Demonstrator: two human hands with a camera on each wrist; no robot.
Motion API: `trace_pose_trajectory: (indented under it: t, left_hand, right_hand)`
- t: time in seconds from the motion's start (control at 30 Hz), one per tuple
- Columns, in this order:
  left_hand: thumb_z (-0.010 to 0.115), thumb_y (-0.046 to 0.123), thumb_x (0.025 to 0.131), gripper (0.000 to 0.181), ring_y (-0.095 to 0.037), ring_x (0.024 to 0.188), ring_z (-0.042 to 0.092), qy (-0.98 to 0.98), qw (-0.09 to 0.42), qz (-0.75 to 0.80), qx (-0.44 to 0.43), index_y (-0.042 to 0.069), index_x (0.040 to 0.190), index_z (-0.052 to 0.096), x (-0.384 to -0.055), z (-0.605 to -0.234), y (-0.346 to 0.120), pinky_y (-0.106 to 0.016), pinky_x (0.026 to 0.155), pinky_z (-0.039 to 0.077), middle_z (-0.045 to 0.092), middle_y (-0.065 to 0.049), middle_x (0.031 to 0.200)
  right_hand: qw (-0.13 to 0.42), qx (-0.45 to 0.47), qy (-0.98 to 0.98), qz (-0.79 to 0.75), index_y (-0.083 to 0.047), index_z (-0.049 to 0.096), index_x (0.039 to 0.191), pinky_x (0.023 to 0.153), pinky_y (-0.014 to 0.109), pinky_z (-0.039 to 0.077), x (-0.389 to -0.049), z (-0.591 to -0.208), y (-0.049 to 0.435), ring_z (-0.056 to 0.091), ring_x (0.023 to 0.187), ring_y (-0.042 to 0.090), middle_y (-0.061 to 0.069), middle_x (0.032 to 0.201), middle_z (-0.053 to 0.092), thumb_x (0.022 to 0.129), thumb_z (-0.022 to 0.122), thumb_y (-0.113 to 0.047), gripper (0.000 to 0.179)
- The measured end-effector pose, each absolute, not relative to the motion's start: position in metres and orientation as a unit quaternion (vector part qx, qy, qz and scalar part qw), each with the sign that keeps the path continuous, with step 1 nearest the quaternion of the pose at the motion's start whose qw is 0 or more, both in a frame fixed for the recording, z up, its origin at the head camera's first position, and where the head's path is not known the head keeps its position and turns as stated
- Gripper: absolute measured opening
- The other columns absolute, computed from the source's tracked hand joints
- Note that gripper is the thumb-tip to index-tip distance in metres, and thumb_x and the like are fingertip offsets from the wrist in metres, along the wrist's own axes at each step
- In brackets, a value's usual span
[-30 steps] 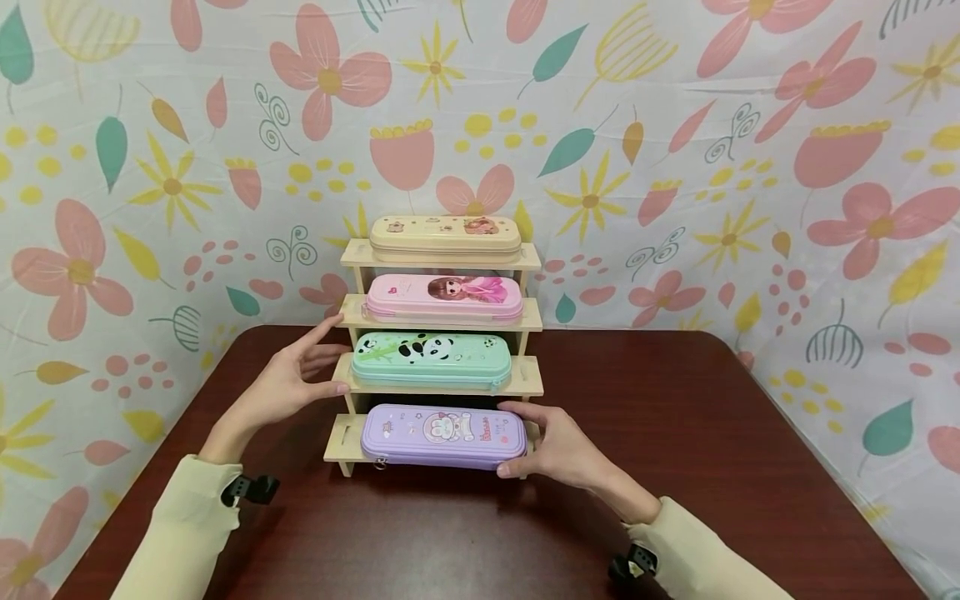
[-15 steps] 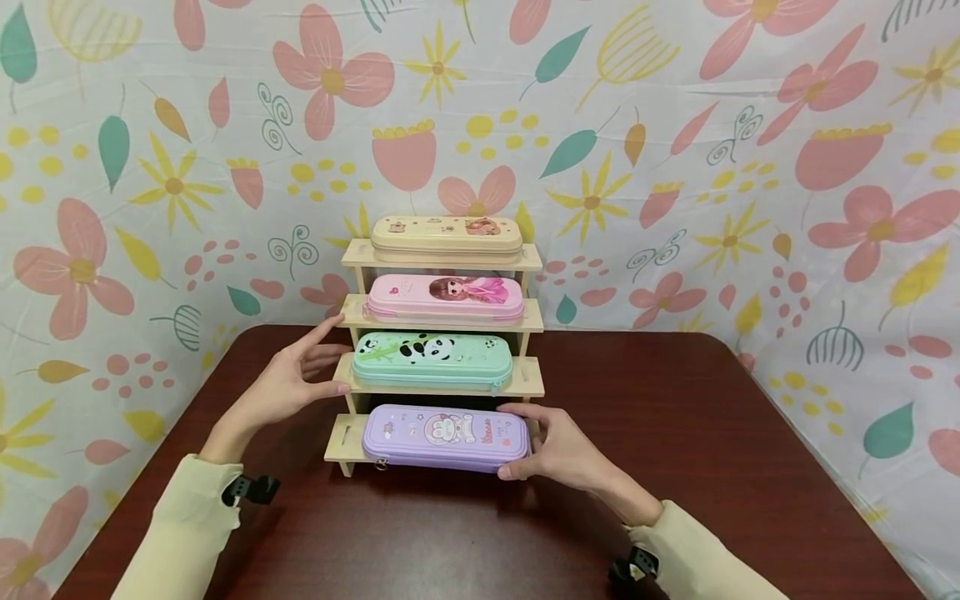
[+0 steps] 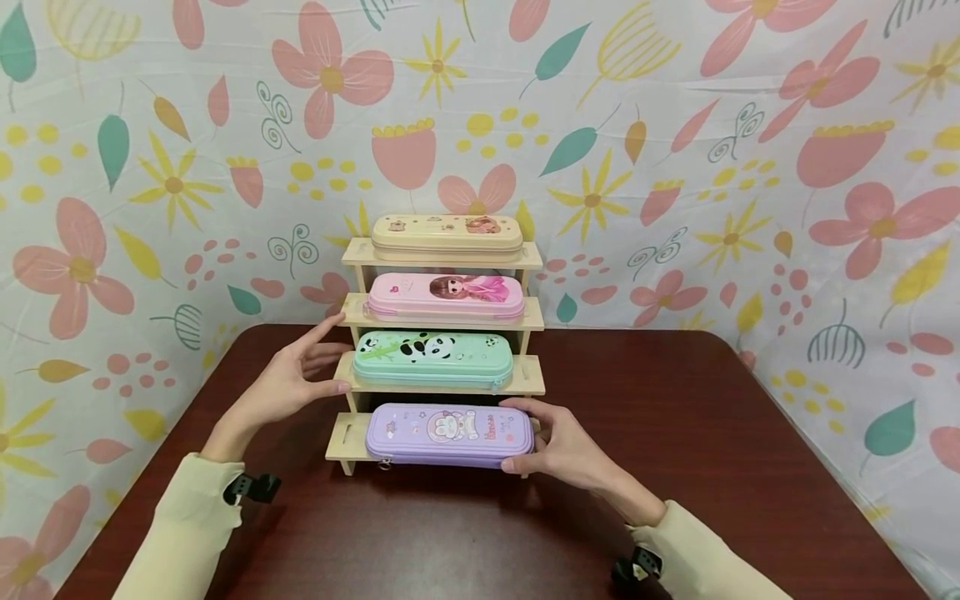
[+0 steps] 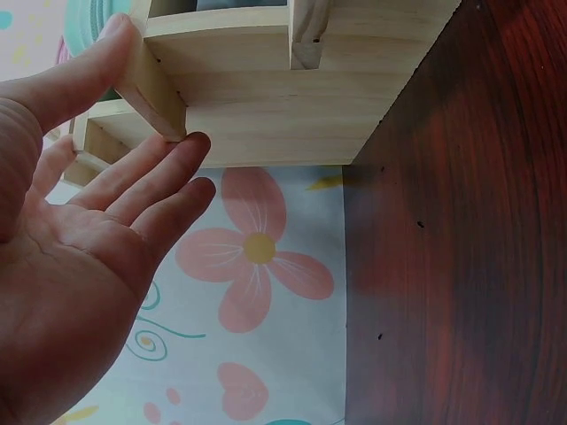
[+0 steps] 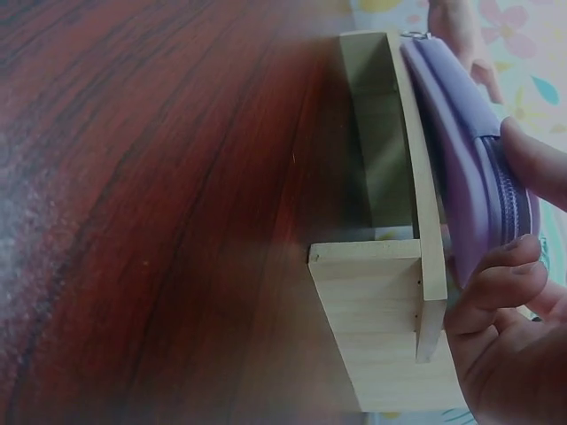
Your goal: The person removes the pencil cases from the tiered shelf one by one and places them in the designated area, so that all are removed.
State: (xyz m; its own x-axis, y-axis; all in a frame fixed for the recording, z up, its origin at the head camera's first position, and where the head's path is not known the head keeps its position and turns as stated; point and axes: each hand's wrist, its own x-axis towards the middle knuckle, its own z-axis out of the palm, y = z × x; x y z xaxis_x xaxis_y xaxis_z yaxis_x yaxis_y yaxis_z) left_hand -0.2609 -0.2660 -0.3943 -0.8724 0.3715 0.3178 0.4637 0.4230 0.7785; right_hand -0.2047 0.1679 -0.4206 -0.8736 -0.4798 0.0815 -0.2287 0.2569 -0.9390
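Note:
A four-tier wooden step rack (image 3: 347, 440) carries one zipped pencil case per step. My right hand (image 3: 561, 443) grips the right end of the purple pencil case (image 3: 450, 433) on the lowest step, thumb in front and fingers behind. In the right wrist view the zipper end of the purple pencil case (image 5: 474, 168) lies between thumb and fingers, close over the board. My left hand (image 3: 281, 383) holds the rack's left side, its thumb on the end of the second step. The left wrist view has fingertips at the back corner of that board (image 4: 159, 93).
Above the purple case sit a mint panda pencil case (image 3: 435, 358), a pink one with a doll picture (image 3: 420, 298) and a cream one (image 3: 446, 237) on top. The rack stands on a dark red-brown table (image 3: 637, 400) before a flower-printed cloth (image 3: 660, 125).
The purple pencil case has slid slightly right along the lowest step, my right hand moving with it. My left hand and the other cases stay in place.

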Motion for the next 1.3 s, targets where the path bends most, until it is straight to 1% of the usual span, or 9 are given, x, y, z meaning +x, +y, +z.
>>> trace_pose_trajectory:
  t: [0.07, 0.27, 0.43, 0.67, 0.9, 0.97, 1.07, 1.3]
  left_hand:
    - [0.087, 0.007, 0.089, 0.102, -0.037, 0.131, 0.061, -0.842, 0.049, -0.477, -0.248, 0.028, 0.169, 0.028, -0.261, -0.394, -0.266, -0.062, 0.108, 0.045, 0.064, -0.021, 0.14]
    - [0.087, 0.008, 0.089, 0.102, -0.037, 0.131, 0.061, -0.844, 0.048, -0.475, -0.246, 0.028, 0.169, 0.028, -0.26, -0.394, -0.265, -0.061, 0.109, 0.045, 0.065, -0.02, 0.14]
    - [0.088, 0.008, 0.088, 0.102, -0.039, 0.131, 0.06, -0.843, 0.049, -0.474, -0.247, 0.028, 0.169, 0.028, -0.26, -0.394, -0.265, -0.06, 0.108, 0.045, 0.065, -0.021, 0.139]
    - [0.088, 0.009, 0.089, 0.101, -0.039, 0.131, 0.06, -0.842, 0.047, -0.478, -0.245, 0.029, 0.169, 0.029, -0.26, -0.395, -0.265, -0.06, 0.109, 0.045, 0.064, -0.02, 0.139]
    - [0.087, 0.009, 0.089, 0.101, -0.04, 0.132, 0.06, -0.841, 0.045, -0.481, -0.243, 0.029, 0.169, 0.029, -0.26, -0.397, -0.266, -0.061, 0.109, 0.044, 0.064, -0.022, 0.14]
    - [0.087, 0.008, 0.089, 0.101, -0.04, 0.132, 0.06, -0.841, 0.046, -0.481, -0.244, 0.029, 0.169, 0.029, -0.26, -0.397, -0.266, -0.061, 0.108, 0.044, 0.064, -0.022, 0.14]
    - [0.087, 0.008, 0.089, 0.101, -0.039, 0.131, 0.06, -0.841, 0.047, -0.481, -0.245, 0.028, 0.169, 0.028, -0.26, -0.397, -0.266, -0.06, 0.109, 0.045, 0.064, -0.021, 0.14]
    - [0.087, 0.009, 0.09, 0.101, -0.036, 0.132, 0.06, -0.843, 0.051, -0.476, -0.244, 0.028, 0.169, 0.028, -0.259, -0.395, -0.265, -0.059, 0.108, 0.045, 0.064, -0.021, 0.14]
  right_hand:
    - [0.111, -0.224, 0.782, -0.571, 0.002, 0.059, 0.144, 0.055, 0.036, 0.06, -0.204, -0.42, 0.169, 0.065, 0.06, 0.019, 0.017, 0.1, 0.07, 0.076, 0.093, -0.001, 0.077]
    - [0.109, -0.214, 0.775, -0.585, 0.001, 0.06, 0.143, 0.053, 0.025, 0.054, -0.202, -0.42, 0.173, 0.061, 0.058, 0.016, 0.017, 0.099, 0.07, 0.074, 0.094, 0.0, 0.076]
    - [0.112, -0.214, 0.769, -0.592, 0.003, 0.06, 0.142, 0.053, 0.023, 0.053, -0.197, -0.42, 0.176, 0.058, 0.058, 0.014, 0.017, 0.102, 0.068, 0.075, 0.093, 0.001, 0.075]
    - [0.12, -0.206, 0.757, -0.608, 0.0, 0.061, 0.142, 0.056, 0.021, 0.053, -0.194, -0.421, 0.186, 0.062, 0.063, 0.016, 0.019, 0.109, 0.068, 0.076, 0.093, -0.001, 0.073]
    - [0.089, -0.218, 0.769, -0.595, -0.002, 0.064, 0.14, 0.053, 0.019, 0.042, -0.191, -0.423, 0.195, 0.056, 0.064, 0.014, 0.017, 0.108, 0.067, 0.076, 0.093, -0.004, 0.071]
    - [0.084, -0.216, 0.772, -0.592, -0.003, 0.065, 0.14, 0.053, 0.019, 0.041, -0.19, -0.424, 0.197, 0.057, 0.066, 0.015, 0.016, 0.11, 0.067, 0.076, 0.094, -0.005, 0.07]
    - [0.081, -0.219, 0.772, -0.591, -0.003, 0.065, 0.14, 0.056, 0.019, 0.043, -0.187, -0.424, 0.201, 0.061, 0.073, 0.017, 0.018, 0.113, 0.066, 0.077, 0.093, -0.005, 0.069]
    - [0.08, -0.236, 0.762, -0.597, -0.002, 0.063, 0.141, 0.065, 0.024, 0.055, -0.183, -0.422, 0.212, 0.067, 0.083, 0.022, 0.019, 0.114, 0.068, 0.08, 0.09, -0.003, 0.067]
